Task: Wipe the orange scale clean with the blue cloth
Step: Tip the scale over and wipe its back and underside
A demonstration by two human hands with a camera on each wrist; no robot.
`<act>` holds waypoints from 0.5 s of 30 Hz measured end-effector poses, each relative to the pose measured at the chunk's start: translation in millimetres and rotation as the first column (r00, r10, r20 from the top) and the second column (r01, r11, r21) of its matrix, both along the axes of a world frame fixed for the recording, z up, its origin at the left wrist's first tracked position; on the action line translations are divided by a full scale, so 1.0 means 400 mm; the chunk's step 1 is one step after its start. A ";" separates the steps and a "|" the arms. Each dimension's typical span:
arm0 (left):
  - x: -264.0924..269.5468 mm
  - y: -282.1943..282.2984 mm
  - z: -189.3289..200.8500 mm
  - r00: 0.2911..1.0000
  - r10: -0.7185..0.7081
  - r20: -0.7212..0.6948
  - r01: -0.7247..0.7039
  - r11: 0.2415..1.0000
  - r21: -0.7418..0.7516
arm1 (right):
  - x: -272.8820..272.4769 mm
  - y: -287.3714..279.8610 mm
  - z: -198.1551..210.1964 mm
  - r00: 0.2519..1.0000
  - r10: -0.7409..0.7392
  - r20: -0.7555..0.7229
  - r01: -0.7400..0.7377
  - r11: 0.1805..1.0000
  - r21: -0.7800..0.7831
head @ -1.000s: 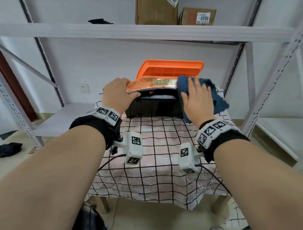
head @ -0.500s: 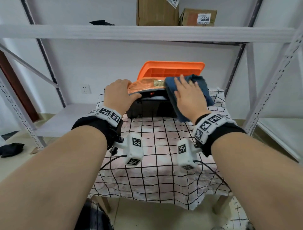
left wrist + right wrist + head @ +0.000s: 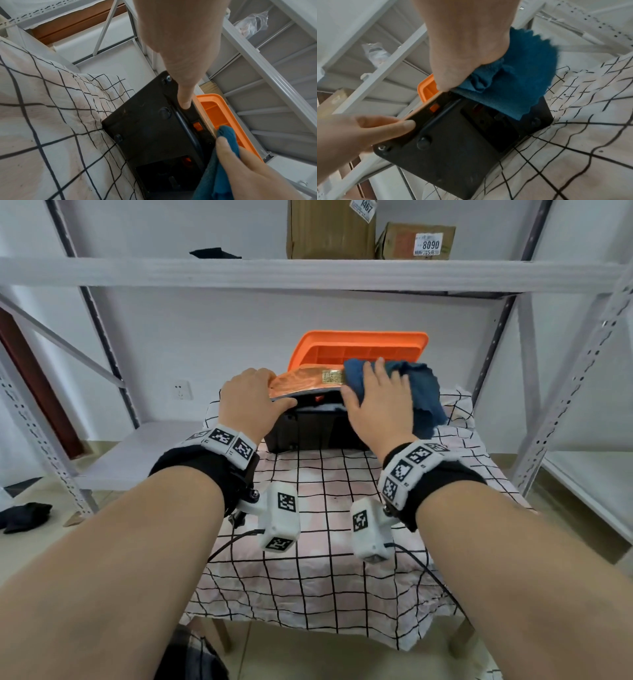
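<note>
Slid leftward over the past second, cloth and palm together, from the right end of the upturned side toward its middle; head camera drawn nearer as well. Mid-wipe, judging by the layout: orange scale (image 3: 310, 385) tipped on its side on the checked tablecloth (image 3: 318, 542), black base (image 3: 462, 142) turned toward the person, orange tray (image 3: 356, 352) standing behind. Right hand (image 3: 378, 402) laid flat, fingers spread and nearly straight, pressing the blue cloth (image 3: 419, 392) onto the right part of the upper face; loose cloth hanging down past the base's right edge. Left hand (image 3: 251, 402) gripping the scale's left end, fingers curled over the top, thumb (image 3: 402, 125) pressed on the black base, steadying it. Left stretch of the orange face, gold label (image 3: 332, 377) included, lying bare between the two hands, so probably not finished. Next move, as a guess: carrying the stroke on leftward across the label with even downward pressure; calls for firm bracing against tipping or sliding on the tablecloth; calls also for shifting the left grip to expose the end it covers.
</note>
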State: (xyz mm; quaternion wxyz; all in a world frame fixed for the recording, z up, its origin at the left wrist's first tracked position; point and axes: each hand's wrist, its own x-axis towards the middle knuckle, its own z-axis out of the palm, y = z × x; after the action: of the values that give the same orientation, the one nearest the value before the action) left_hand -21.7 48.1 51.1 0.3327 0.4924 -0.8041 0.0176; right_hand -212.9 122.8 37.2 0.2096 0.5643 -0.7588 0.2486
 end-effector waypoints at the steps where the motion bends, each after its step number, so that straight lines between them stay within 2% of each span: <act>1: 0.001 -0.001 -0.002 1.000 -0.003 -0.005 0.003 1.000 0.000 | 0.001 -0.002 -0.002 0.999 0.038 -0.025 -0.038 0.999 0.010; 4: 0.003 0.001 -0.002 1.000 -0.017 -0.003 0.017 1.000 -0.005 | -0.043 0.014 0.004 0.988 0.110 -0.110 -0.105 0.993 0.050; 6: 0.001 0.003 0.002 1.000 -0.018 0.001 0.018 1.000 -0.006 | -0.089 0.040 0.007 0.989 0.087 -0.117 -0.082 0.996 0.045; 11: -0.002 0.011 0.007 1.000 -0.008 0.008 0.008 1.000 0.004 | -0.114 0.057 -0.026 0.998 0.011 0.068 -0.002 0.992 -0.128; 13: 0.000 0.013 0.006 1.000 -0.007 0.000 0.007 1.000 0.006 | -0.085 0.036 -0.025 0.986 -0.077 0.148 0.103 0.979 -0.174; 15: 0.000 0.012 0.006 1.000 -0.003 -0.012 0.003 1.000 0.011 | -0.050 0.012 -0.009 0.964 -0.165 0.211 0.200 0.967 -0.156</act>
State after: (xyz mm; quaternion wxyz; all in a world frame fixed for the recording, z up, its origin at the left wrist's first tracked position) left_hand -21.8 52.7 53.3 0.3351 0.4931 -0.8028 0.0097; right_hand -233.1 127.7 33.5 0.2049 0.4438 -0.7998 0.3484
